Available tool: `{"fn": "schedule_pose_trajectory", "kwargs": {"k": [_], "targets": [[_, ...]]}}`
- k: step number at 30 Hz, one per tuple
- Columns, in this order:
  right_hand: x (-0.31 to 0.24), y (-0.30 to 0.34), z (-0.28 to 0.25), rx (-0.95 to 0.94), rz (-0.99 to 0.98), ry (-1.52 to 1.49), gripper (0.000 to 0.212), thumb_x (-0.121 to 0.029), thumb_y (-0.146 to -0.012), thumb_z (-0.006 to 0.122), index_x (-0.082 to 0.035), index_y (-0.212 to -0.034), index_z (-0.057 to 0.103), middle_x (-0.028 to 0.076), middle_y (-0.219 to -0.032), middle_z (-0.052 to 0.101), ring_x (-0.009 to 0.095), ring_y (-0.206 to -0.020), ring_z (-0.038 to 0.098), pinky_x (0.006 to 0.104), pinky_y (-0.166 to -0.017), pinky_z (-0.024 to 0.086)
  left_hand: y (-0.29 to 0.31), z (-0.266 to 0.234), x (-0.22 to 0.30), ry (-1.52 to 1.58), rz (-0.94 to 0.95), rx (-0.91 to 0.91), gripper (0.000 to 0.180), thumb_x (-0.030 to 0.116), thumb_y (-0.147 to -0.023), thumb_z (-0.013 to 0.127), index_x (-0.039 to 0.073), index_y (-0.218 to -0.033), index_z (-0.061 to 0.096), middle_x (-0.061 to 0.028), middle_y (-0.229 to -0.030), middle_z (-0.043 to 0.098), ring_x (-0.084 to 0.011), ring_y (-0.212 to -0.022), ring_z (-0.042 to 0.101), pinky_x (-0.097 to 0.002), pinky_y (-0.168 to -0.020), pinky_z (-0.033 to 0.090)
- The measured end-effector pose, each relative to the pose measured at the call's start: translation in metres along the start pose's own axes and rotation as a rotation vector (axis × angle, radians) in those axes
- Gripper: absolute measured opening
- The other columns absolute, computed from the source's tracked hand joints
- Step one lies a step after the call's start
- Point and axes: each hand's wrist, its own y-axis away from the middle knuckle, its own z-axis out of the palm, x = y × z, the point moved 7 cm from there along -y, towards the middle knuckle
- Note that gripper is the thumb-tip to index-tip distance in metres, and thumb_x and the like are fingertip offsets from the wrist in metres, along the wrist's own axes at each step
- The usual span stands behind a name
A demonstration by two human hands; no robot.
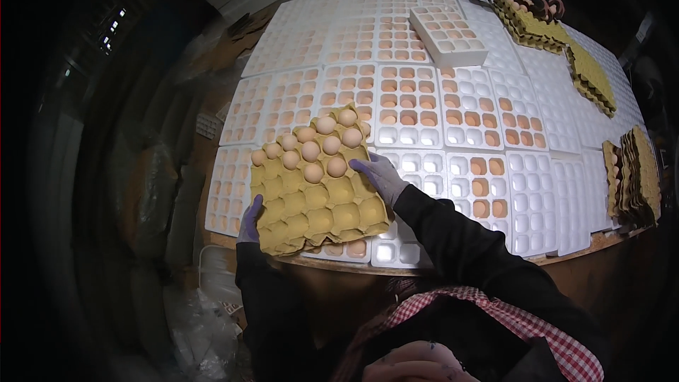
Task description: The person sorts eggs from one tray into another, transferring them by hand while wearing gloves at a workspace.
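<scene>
While two hands hold its sides, a yellow egg tray covers part of the white foam trays

Where the left hand meets the tray's left edge, its gloved thumb lies along the rim; its other fingers are mostly hidden, though they appear closed on the cardboard. The right hand, also gloved, pinches the opposite edge, thumb on top and the rest out of sight beneath. Between the two sets of fingers, the yellow tray lies at a slant, and whether it touches the foam below cannot be told. Pale eggs fill its far pockets, ahead of the left fingers and left of the right ones. To the right of the right fingers, a foam tray holds a few brown eggs. Well beyond them stands a raised foam block; far to their right, stacked yellow trays rest on the surface.
</scene>
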Motion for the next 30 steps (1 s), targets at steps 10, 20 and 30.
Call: {"fn": "schedule_pose_trajectory", "kwargs": {"k": [10,20,30], "targets": [[-0.114,0.149,-0.114,0.117,-0.206,0.027,0.047,-0.025,-0.086,0.063,0.003,-0.122,0.052,0.009,-0.112,0.061,0.016,-0.097,0.061,0.0284,-0.082,0.051,0.089,0.202,0.018,-0.05,0.243,-0.144,0.055,0.032,-0.087,0.067,-0.001,-0.127,0.048,-0.0095,-0.114,0.061,-0.0174,-0.097,0.061,-0.0309,-0.082,0.051],[-0.146,0.369,-0.439,0.569,-0.441,1.172,0.032,-0.012,-0.093,0.051,-0.001,-0.122,0.056,0.013,-0.122,0.052,0.024,-0.113,0.051,0.036,-0.097,0.041,0.084,0.48,-0.141,0.098,0.058,-0.661,0.065,0.036,-0.087,0.068,-0.001,-0.133,0.041,-0.0109,-0.123,0.055,-0.018,-0.109,0.055,-0.0311,-0.092,0.047],[-0.087,0.379,-0.475,0.762,-0.177,0.429,0.042,-0.034,-0.093,0.058,0.001,-0.117,0.057,0.003,-0.108,0.059,0.011,-0.094,0.052,0.0255,-0.086,0.041,-0.07,0.356,-0.057,-1.16,0.741,0.569,0.062,0.041,-0.092,0.052,0.014,-0.144,0.031,-0.0191,-0.143,0.036,-0.0391,-0.121,0.043,-0.0498,-0.097,0.038]]}}
